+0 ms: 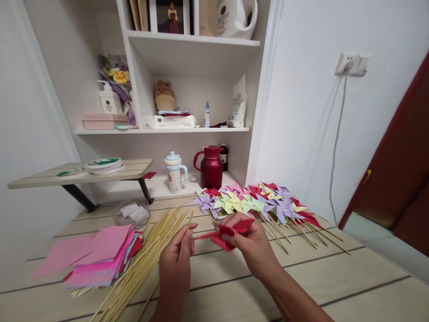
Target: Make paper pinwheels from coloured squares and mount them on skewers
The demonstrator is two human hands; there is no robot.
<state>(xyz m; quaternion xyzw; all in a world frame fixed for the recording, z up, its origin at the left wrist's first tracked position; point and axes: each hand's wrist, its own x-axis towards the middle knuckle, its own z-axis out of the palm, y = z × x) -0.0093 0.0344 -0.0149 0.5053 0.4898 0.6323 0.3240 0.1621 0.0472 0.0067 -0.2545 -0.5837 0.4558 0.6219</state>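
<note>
My left hand (176, 255) is closed around a thin bamboo stick (188, 222) that points up and away from me. My right hand (251, 243) pinches a folded red paper pinwheel (231, 232) just to the right of the stick's upper part. Both hands hover above the pale wooden table (335, 277). A loose bundle of bamboo sticks (144, 255) lies to the left of my left hand. Beyond my right hand lies a row of finished paper pinwheels on sticks (258, 201), in purple, green, pink and red.
A stack of pink and red paper squares (97, 255) lies at the left. A red jug (211, 167) and a small spouted cup (174, 172) stand at the back. A low folding table (83, 172) sits left. White shelves (187, 80) hold bottles and boxes.
</note>
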